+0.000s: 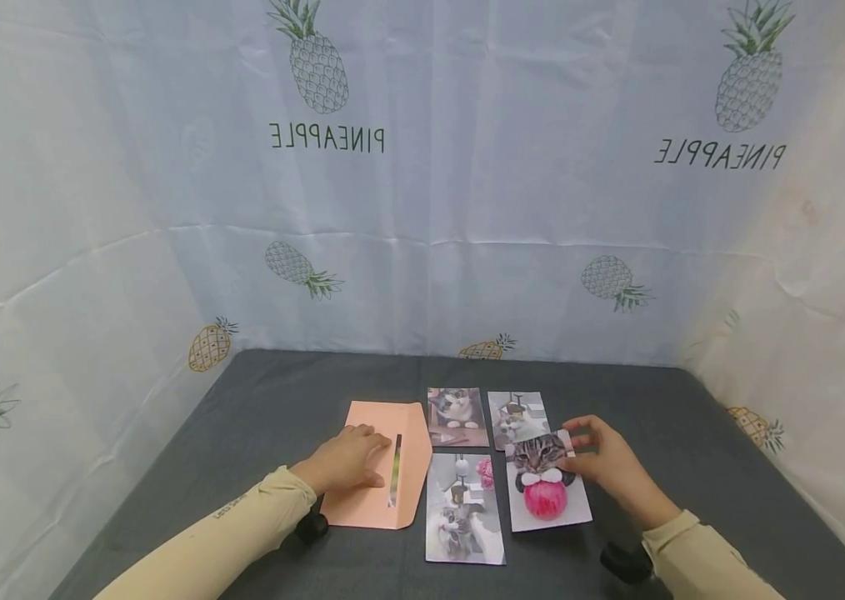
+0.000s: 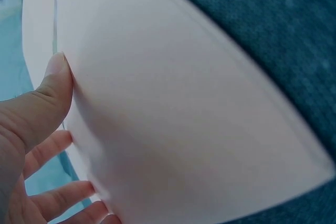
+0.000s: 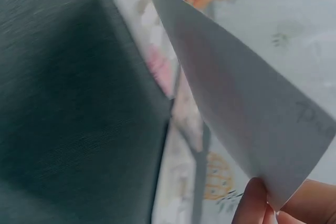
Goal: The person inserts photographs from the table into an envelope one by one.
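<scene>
On a peach-coloured envelope (image 1: 413,462) my left hand (image 1: 349,460) rests, fingers spread over its left half, thumb toward the near side. A narrow slit in the envelope gapes, with green showing inside. In the left wrist view the thumb (image 2: 58,77) presses right beside the slit, and the fingertips touch the paper (image 2: 184,103) below. With thumb and fingers my right hand (image 1: 610,462) pinches the top right corner of a cat photo card (image 1: 546,500) with a pink ball. The card is tilted up off the cloth; its pale back (image 3: 236,87) with faint handwriting faces the right wrist view.
Other cat photo cards lie between the hands: one at the back left (image 1: 457,417), one at the back right (image 1: 517,417), partly covered by the held card, and one in front (image 1: 463,521). Dark cloth (image 1: 580,387) covers the table; pineapple-print curtains (image 1: 430,183) surround it.
</scene>
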A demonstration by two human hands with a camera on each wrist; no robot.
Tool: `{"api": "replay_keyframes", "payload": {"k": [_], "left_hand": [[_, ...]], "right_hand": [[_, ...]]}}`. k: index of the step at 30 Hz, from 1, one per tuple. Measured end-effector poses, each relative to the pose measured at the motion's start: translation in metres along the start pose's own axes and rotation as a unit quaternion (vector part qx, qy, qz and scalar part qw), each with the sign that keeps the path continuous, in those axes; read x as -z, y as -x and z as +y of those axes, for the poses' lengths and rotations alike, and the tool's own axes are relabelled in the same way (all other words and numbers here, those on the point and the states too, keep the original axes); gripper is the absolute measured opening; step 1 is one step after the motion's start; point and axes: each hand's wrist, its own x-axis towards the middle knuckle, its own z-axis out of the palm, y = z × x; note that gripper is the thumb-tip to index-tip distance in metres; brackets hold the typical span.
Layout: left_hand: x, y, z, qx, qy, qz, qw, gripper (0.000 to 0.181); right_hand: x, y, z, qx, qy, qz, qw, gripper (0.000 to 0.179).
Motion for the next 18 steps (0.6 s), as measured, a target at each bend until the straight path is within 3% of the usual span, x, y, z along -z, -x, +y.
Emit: {"api": "replay_keyframes", "payload": {"k": [8,18], "left_hand": [[0.001,0.001,0.000,-0.005,0.002,0.002,1.0000,0.060],[0.000,0.000,-0.001,-0.005,0.001,0.001,1.0000,0.059]], "right_hand": [[-0.006,-0.002,-0.026,0.043,-0.037,0.002,0.9984,0.062],[-0.044,-0.017,-0.046,0.050,-0.098,-0.010,0.9939,0.060]]}}
